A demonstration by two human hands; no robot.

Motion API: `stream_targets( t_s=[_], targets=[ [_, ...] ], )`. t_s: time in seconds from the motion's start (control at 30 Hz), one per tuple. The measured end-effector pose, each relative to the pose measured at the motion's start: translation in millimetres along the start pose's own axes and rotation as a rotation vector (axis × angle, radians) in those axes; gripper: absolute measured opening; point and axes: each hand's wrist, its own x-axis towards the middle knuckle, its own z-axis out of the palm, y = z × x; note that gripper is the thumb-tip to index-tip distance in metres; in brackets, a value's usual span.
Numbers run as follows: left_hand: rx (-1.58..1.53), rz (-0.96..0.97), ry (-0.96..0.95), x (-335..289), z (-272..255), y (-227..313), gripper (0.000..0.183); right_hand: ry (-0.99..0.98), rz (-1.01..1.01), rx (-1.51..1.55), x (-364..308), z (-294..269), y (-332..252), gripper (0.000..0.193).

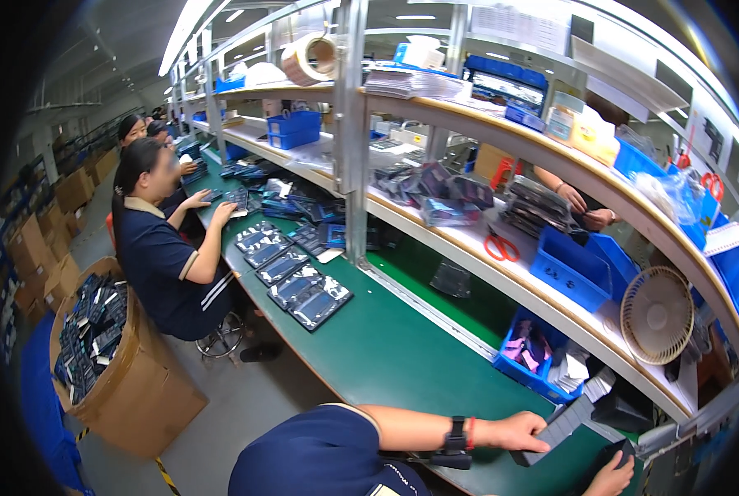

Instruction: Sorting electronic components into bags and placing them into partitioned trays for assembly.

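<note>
My left hand (518, 434) is closed around the near end of a long grey block (564, 426) marked by crosswise lines, perhaps a row of small boxes; its exact kind I cannot tell. It is low at the right end of the green bench (402, 364). At the lower edge, my right hand (613, 478) has its fingers on a small black object (620, 453), whose kind is unclear. Just beyond my hands, a blue bin (510, 376) holds pink and dark pieces and white papers. A dark box (625, 411) stands beside it.
Rows of packed dark flat items (310, 296) lie along the bench. A co-worker (163, 240) handles similar items farther left. Shelves above carry a blue tray (572, 263), red scissors (501, 246) and a round fan (657, 314). A full cardboard box (150, 397) stands on the floor.
</note>
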Motion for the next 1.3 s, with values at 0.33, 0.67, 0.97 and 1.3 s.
stream_targets(
  t_s=[0.33, 0.67, 0.97, 1.3],
  targets=[
    [0.088, -0.083, 0.336, -104.0, -99.2, 38.3, 0.026, -0.846, -0.289, 1.582, -175.3, -3.0, -178.0, 0.022],
    [-0.384, -0.194, 0.372, -140.7, -149.9, 16.2, 0.029, -0.912, -0.414, 1.52, -189.2, -2.9, -212.9, 0.029],
    [-0.076, -0.351, 0.521, -162.9, -201.4, 30.6, 0.019, -1.247, 0.005, 1.405, -129.3, 51.4, -140.1, 0.021],
    [0.034, -0.306, 0.44, -156.3, -158.0, 33.4, 0.018, -1.224, -0.453, 1.531, -212.5, -9.7, -238.3, 0.01]
  ],
)
